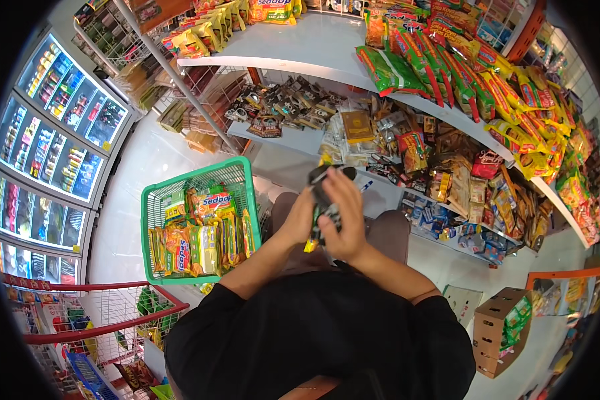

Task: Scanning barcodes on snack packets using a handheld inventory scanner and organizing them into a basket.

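My left hand [298, 217] and my right hand [342, 215] are raised in front of my knees, palms turned towards each other. Between them is a dark, blurred item [326, 192], perhaps a cloth or a packet, pressed from both sides. A bit of yellow packaging [310, 245] shows below it; whether it belongs to the same item I cannot tell. To the left, a green plastic basket [250, 200] holds several Sedaap instant noodle packets [214, 202], some flat and some on edge.
A white shelf [310, 42] curves across the top, bearing noodle packets [410, 70]. Coffee sachets [285, 102] lie on the lower shelf. Lit drink coolers [55, 130] stand left, a red-railed wire cart [105, 327] lower left, and a cardboard box [492, 332] lower right.
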`<state>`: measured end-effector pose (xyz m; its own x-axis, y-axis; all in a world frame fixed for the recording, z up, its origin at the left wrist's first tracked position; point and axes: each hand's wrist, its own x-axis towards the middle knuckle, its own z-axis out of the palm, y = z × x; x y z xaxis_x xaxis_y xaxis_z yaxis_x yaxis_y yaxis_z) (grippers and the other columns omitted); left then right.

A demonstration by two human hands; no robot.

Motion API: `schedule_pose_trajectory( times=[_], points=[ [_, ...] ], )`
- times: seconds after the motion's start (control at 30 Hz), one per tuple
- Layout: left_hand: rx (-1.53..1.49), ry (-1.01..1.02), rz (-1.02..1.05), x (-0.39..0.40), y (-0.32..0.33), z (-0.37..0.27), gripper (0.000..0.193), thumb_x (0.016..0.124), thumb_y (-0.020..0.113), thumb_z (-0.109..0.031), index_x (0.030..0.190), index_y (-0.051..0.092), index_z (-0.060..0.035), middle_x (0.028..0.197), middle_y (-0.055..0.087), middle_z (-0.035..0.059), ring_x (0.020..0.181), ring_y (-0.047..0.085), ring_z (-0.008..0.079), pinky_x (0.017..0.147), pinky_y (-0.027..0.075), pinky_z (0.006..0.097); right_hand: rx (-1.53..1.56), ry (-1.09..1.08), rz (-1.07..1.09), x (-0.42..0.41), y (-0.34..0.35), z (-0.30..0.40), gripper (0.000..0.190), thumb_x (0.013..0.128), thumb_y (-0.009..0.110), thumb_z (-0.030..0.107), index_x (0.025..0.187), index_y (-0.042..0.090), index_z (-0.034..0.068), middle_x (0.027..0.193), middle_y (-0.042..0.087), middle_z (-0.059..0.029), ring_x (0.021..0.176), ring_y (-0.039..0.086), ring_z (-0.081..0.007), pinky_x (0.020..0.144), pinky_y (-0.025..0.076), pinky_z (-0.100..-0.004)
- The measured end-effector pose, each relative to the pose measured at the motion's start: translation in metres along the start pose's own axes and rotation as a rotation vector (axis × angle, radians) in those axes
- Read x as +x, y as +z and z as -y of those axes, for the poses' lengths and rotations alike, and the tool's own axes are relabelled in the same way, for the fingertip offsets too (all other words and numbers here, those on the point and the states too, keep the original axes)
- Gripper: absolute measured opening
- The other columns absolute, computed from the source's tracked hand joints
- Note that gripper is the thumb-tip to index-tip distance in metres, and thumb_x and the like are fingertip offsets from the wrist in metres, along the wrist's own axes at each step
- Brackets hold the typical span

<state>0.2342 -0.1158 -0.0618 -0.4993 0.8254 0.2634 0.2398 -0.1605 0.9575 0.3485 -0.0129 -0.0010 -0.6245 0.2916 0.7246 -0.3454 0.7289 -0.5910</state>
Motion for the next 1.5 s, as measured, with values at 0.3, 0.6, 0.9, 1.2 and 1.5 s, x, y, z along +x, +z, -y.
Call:
schedule_pose_trajectory(
  times=[0.3, 0.6, 0.9, 1.2, 1.5],
  points=[
    [-0.393, -0.173, 0.007, 0.012, -0.004, -0.036, 0.085, 0.097, 0.008, -0.067, 0.149, 0.028, -0.0016, 0.138, 0.050, 0.0128, 0.128, 0.048, 0.0204, 0.108, 0.036, 0.0343, -0.025, -0.004, 0.127, -0.001, -0.004, -0.006, 0.053, 0.079, 0.062, 0.012, 0.131, 0.055, 0.005, 0.144, 0.046, -0.0176, 0.132, 0.038, -0.0450, 0.111, 0.030, -0.0508],
    [-0.807, -0.434, -0.196, 0.014, -0.016, 0.008, 0.093, 0.092, 0.009, -0.075, 0.131, 0.053, -0.0037, 0.116, 0.064, 0.0102, 0.104, 0.063, 0.0201, 0.094, 0.049, 0.0332, 0.106, -0.009, 0.236, -0.019, 0.001, 0.001, 0.048, 0.076, 0.061, 0.003, 0.124, 0.061, 0.004, 0.136, 0.055, -0.0166, 0.132, 0.042, -0.0449, 0.111, 0.032, -0.0505],
    [-0.880, -0.522, -0.175, 0.002, 0.012, -0.032, 0.058, 0.102, 0.031, -0.047, 0.140, 0.044, -0.0046, 0.136, 0.053, 0.0153, 0.119, 0.058, 0.0262, 0.100, 0.048, 0.0400, 0.159, 0.068, 0.160, -0.011, -0.007, -0.023, 0.050, 0.081, 0.056, 0.009, 0.130, 0.058, 0.008, 0.145, 0.044, -0.0212, 0.138, 0.034, -0.0476, 0.114, 0.025, -0.0529],
    [-0.536, -0.286, -0.191, 0.001, 0.004, -0.034, 0.060, 0.099, 0.037, -0.049, 0.134, 0.048, -0.0017, 0.119, 0.061, 0.0126, 0.106, 0.062, 0.0217, 0.092, 0.049, 0.0355, 0.835, 0.794, 0.007, 0.020, 0.002, -0.035, 0.051, 0.099, 0.049, 0.012, 0.146, 0.034, -0.001, 0.137, 0.049, -0.0110, 0.126, 0.045, -0.0152, 0.106, 0.034, -0.0266],
    [-0.964, -0.327, -0.500, 0.033, -0.031, -0.017, 0.053, 0.100, 0.042, -0.044, 0.129, 0.051, -0.0011, 0.118, 0.063, 0.0158, 0.106, 0.063, 0.0273, 0.096, 0.049, 0.0412, 0.072, 0.114, 0.141, -0.024, 0.027, -0.004, 0.062, 0.083, 0.062, 0.018, 0.142, 0.045, 0.008, 0.154, 0.029, -0.0213, 0.141, 0.028, -0.0462, 0.115, 0.020, -0.0537]
  ],
)
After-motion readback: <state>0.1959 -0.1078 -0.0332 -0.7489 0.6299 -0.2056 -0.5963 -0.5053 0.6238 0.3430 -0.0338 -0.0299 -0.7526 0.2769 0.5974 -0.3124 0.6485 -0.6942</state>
